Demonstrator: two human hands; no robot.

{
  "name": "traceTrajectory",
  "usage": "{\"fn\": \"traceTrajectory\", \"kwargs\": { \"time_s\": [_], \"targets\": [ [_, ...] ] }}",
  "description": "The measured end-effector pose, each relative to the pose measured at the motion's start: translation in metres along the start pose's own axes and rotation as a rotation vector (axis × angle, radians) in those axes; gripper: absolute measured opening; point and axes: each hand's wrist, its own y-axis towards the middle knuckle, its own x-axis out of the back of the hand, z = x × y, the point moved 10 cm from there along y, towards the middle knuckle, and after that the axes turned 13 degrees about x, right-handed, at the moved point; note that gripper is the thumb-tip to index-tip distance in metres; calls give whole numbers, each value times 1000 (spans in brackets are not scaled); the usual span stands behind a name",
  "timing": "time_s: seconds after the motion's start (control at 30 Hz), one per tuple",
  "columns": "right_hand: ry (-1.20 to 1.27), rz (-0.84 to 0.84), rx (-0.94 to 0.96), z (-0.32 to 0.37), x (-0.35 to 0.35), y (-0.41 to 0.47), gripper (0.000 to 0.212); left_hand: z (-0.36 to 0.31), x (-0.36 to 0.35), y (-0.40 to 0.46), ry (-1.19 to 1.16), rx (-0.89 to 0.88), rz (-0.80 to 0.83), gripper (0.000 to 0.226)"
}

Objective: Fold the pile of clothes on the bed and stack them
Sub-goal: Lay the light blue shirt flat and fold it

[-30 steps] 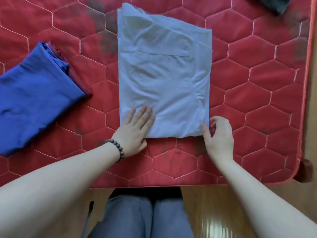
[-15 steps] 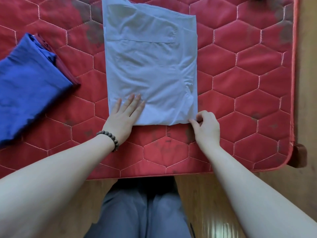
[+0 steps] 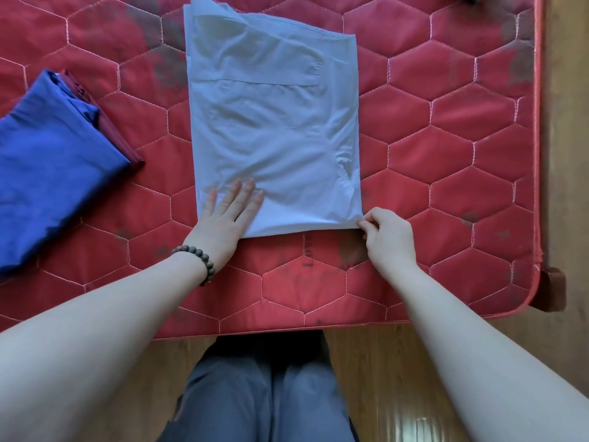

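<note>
A folded pale shirt (image 3: pixel 271 129) is laid flat on the red bed (image 3: pixel 446 148). Its near left part is pressed by the left hand (image 3: pixel 223 224) with straight fingers. Its near right corner is pinched by the right hand (image 3: pixel 387 239). A folded blue stack (image 3: pixel 47 167) is seen well apart at the left.

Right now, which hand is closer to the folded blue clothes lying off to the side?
The left hand. It presses flat on the pale shirt, just right of the blue clothes. The right hand pinches the shirt's far corner, farther away.
</note>
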Motion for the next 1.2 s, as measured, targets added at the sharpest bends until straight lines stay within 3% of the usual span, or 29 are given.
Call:
{"fn": "traceTrajectory", "kwargs": {
  "time_s": [0.1, 0.2, 0.27, 0.43, 0.53, 0.6, 0.63, 0.73, 0.83, 0.97, 1.1, 1.2],
  "targets": [
    [-62, 140, -24, 0, -3, 8, 10, 1, -5, 0, -1, 1, 30, 110],
    [201, 189, -185, 3, -10, 10, 28, -1, -3, 0, -2, 22, 83, 108],
    [266, 124, -210, 8, -13, 15, 40, -2, -1, 0, -9, 39, 113, 104],
    [0, -6, -126, 14, -3, 20, 23, 1, -3, 1, -3, 39, 200, 108],
    [-131, -241, -149, 21, 19, 11, 13, -2, 6, -3, 1, 1, 176, 93],
    [-261, -424, 83, 58, 29, 11, 24, -9, 25, -5, -43, -20, 44, 84],
    [-304, -438, 249, 82, 20, 14, 30, -13, 35, -4, -71, -20, -25, 79],
    [-385, -246, 620, 142, -44, 30, 46, -15, 51, 20, -99, 59, -179, 67],
    [-495, -40, 716, 159, -99, 48, 56, 2, 40, 53, -63, 207, -164, 65],
    [-655, 12, 669, 110, -91, 67, 65, 20, 20, 61, -16, 226, -149, 68],
    [-646, -9, 370, 45, -43, 62, 65, 23, 27, 59, -55, 220, -195, 69],
    [-610, -98, 242, 41, -14, 53, 67, 23, 45, 59, -97, 251, -245, 59]
  ]
}}
